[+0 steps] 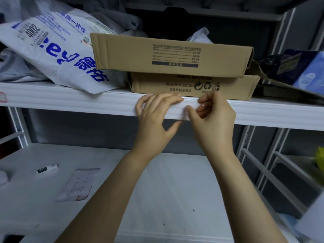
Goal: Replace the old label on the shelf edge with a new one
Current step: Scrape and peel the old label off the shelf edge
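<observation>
Seen from the head, looking up at the shelf edge [87,100], with both hands close together at its middle. Looks like the step right at the label [184,112] itself, a pale patch on the white strip between the two hands, very hard to make out. Cannot tell whether old and coming off or new and going on. Left hand [154,116] laid flat against the front of the strip, fingers [168,99] straight and side by side, pressing there, thumb stuck out below the edge, holding nothing. Right hand [215,114] curled up just beside it, thumb tip against the strip and the bent fingers tucked in above, seeming to pinch or pick at the near end of the label. Next move, as a guess: if old, lift a corner with a nail and pull slowly along the strip while pressing down with the flat hand; if new, line up straight and rub flat from one end to the other. Down on the lower shelf [157,190], well away from both hands, a label sheet [77,185] with one red-edged sticker at its corner. Above the strip, two cardboard boxes [175,55] stacked, and a white plastic bag [52,50] to their left.
</observation>
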